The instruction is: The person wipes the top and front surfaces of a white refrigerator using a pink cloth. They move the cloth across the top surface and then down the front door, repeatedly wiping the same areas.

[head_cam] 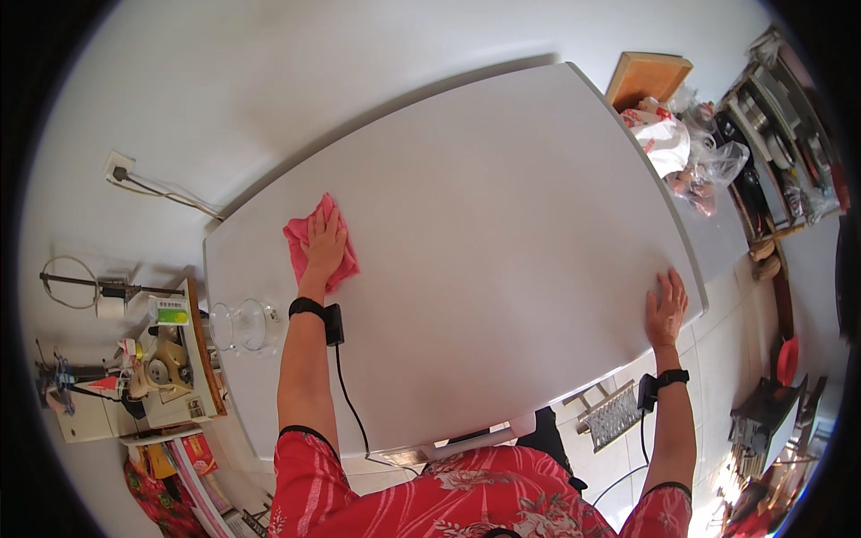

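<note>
My left hand [325, 245] lies flat on a pink cloth [296, 235], pressing it against the white lid of what looks like a chest freezer [484, 222]. The cloth is bunched in folds around my fingers. Over at the lid's right front edge, my right hand [666, 313] rests with its fingers apart and nothing in it. Left of my left forearm, a clear glass vessel [250, 325] is on the lid. A handle [488, 437] shows at the lid's front, close to my body.
White and clear plastic bags [662, 144] and a wooden box or tray [649, 77] lie beyond the right edge. A shelf of kitchenware [773, 134] stands farther right. To the left are a cluttered cabinet [218, 376] and a wall socket with a plug [120, 171]. Cables hang from my wrist devices.
</note>
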Available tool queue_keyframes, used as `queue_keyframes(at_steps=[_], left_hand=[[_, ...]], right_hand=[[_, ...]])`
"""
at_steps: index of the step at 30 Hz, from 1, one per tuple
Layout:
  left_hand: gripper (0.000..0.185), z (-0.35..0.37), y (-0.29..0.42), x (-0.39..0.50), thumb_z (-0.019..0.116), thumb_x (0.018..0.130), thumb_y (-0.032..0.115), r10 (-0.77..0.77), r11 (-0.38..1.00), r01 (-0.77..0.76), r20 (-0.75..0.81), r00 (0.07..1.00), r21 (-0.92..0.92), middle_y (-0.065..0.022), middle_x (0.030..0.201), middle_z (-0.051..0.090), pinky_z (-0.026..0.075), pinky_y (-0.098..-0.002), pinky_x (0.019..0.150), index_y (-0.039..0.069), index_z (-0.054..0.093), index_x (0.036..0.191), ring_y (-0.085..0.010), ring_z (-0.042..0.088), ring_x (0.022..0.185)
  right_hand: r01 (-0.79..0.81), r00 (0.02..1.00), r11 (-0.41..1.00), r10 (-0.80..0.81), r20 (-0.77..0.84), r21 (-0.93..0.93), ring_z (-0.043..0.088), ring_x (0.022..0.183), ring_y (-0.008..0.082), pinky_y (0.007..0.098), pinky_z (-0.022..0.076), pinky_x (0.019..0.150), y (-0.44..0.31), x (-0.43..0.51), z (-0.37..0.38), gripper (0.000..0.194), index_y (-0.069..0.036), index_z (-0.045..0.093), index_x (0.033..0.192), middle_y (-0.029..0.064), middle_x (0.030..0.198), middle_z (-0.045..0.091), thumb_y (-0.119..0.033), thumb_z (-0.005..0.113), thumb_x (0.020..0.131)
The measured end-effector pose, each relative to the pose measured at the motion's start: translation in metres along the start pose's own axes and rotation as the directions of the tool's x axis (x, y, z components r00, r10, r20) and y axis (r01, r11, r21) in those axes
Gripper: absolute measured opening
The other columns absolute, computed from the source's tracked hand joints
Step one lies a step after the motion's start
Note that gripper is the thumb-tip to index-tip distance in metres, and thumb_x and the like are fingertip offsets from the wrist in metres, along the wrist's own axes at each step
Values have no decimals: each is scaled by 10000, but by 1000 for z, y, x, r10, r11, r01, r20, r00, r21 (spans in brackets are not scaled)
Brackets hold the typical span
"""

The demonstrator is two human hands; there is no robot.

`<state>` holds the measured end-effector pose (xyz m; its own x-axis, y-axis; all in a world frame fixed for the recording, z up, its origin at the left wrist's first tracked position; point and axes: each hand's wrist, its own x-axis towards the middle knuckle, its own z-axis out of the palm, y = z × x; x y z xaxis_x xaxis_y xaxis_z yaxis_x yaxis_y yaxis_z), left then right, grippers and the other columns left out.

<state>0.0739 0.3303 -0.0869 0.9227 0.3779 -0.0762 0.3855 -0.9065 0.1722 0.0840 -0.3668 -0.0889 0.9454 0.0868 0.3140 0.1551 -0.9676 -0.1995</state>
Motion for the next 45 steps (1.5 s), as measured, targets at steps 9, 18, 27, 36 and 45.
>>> queue_keyframes(at_steps=[9,18,27,36,45], left_hand=[[569,21,84,-89,466,965,335,208,976,-204,-42,977,80,-69,1609,155,181,-696,1079,230,319,1505,-374,134,1463],[580,33,283,-243,567,915,273,498,865,-498,26,867,54,-106,1580,221,204,-720,1054,180,399,1462,-423,196,1433],[601,49,438,-318,668,843,264,742,667,-743,145,654,-61,-117,1561,271,166,-754,1041,128,485,1399,-455,189,1431],[551,57,478,-295,625,880,290,709,703,-711,81,701,7,-78,1568,274,196,-734,1048,182,480,1401,-368,233,1441],[501,55,379,-331,603,885,276,553,823,-560,-91,828,-92,-84,1531,340,265,-679,1049,188,511,1370,-355,296,1411]], right_hand=[[14,999,1000,-14,-44,-6,388,1319,334,488,290,1089,7,-4,1,442,-100,542,1274,136,1423,439,-194,635,853],[45,988,998,-39,-152,37,430,1284,340,499,360,1018,24,-8,-2,431,-80,569,1233,158,1369,478,-213,665,835],[-54,994,977,73,-84,205,368,1332,344,510,278,1105,38,-16,-12,376,-73,577,1224,173,1383,448,-187,613,867],[-12,999,983,21,-45,183,351,1348,344,501,255,1116,43,-20,-27,368,-53,580,1220,180,1385,445,-171,575,871],[32,995,989,-19,-93,146,369,1345,327,524,278,1091,41,-14,-2,397,-129,576,1249,120,1426,440,-178,624,857]])
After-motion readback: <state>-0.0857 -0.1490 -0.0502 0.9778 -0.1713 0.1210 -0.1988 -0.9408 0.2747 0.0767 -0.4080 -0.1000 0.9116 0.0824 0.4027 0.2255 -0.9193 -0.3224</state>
